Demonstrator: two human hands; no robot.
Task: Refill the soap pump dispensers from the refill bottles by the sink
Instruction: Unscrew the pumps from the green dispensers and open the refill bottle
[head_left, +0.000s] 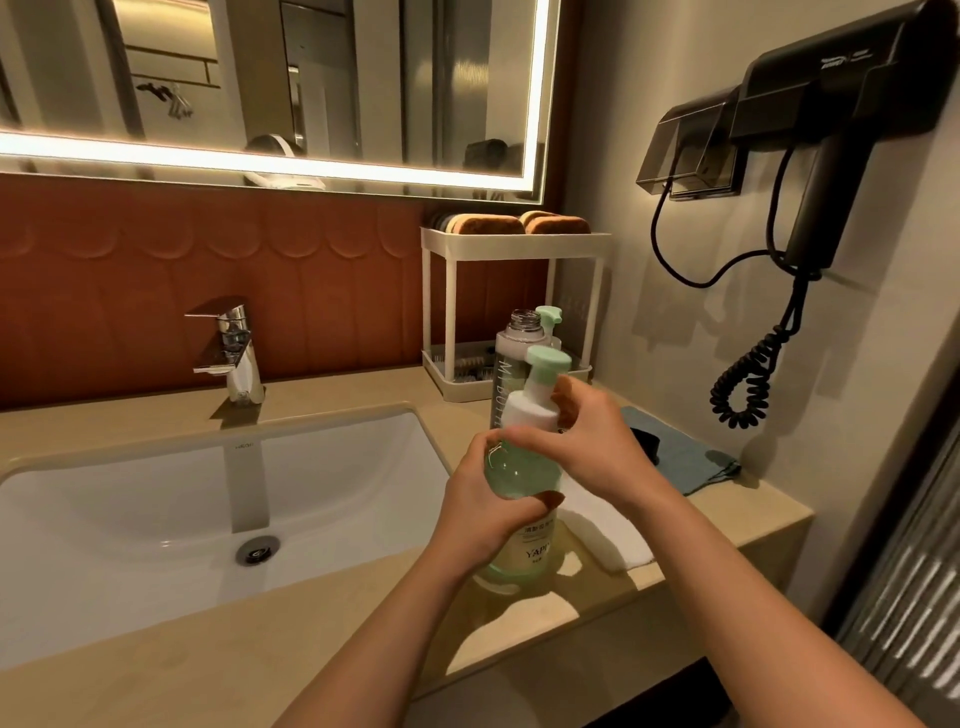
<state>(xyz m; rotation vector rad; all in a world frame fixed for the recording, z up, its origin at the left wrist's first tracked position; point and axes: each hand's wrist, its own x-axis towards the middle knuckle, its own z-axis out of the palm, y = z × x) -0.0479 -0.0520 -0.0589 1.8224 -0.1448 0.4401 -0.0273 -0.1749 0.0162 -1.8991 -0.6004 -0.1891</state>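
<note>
A green soap pump dispenser (524, 551) with a white collar and a mint pump head (545, 364) stands on the counter right of the sink. My left hand (488, 499) wraps its body. My right hand (582, 436) grips the white collar just under the pump head. Behind it stands a clear refill bottle (514, 353) with its cap off and the neck open. A second pump dispenser (551, 317) shows only its mint head behind that bottle.
The white sink (208, 499) and chrome tap (234, 353) lie to the left. A white rack (514, 244) holds sponges at the back. A white towel (608, 535), a blue cloth (680, 457) and a black cap lie right. A hairdryer (831, 130) hangs on the wall.
</note>
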